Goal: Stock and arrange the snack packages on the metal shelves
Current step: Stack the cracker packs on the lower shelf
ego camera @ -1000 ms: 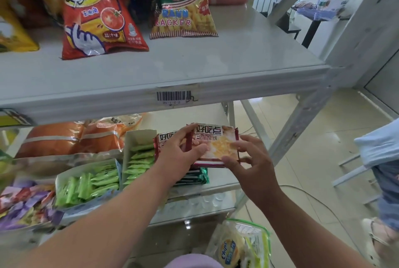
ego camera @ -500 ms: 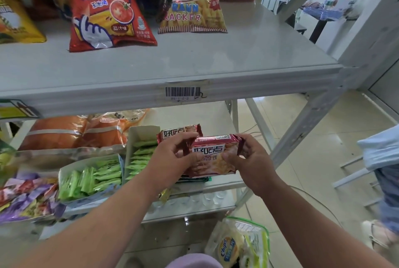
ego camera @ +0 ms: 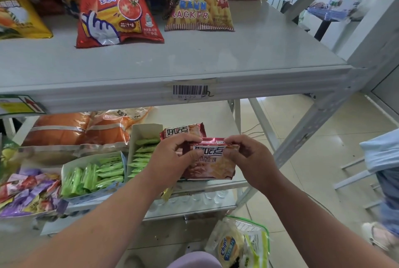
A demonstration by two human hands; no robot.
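The red biscuit pack [ego camera: 210,161] stands at the front of the lower shelf [ego camera: 216,114], its long side running left to right, just in front of a matching pack [ego camera: 183,130]. The left hand [ego camera: 170,159] pinches its left top corner and the right hand [ego camera: 248,155] its right, equally close. A box of green sachets [ego camera: 142,151] sits just to its left.

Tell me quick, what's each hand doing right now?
Left hand: pinching the top left edge of the red cracker pack.
Right hand: pinching the same pack's top right edge.
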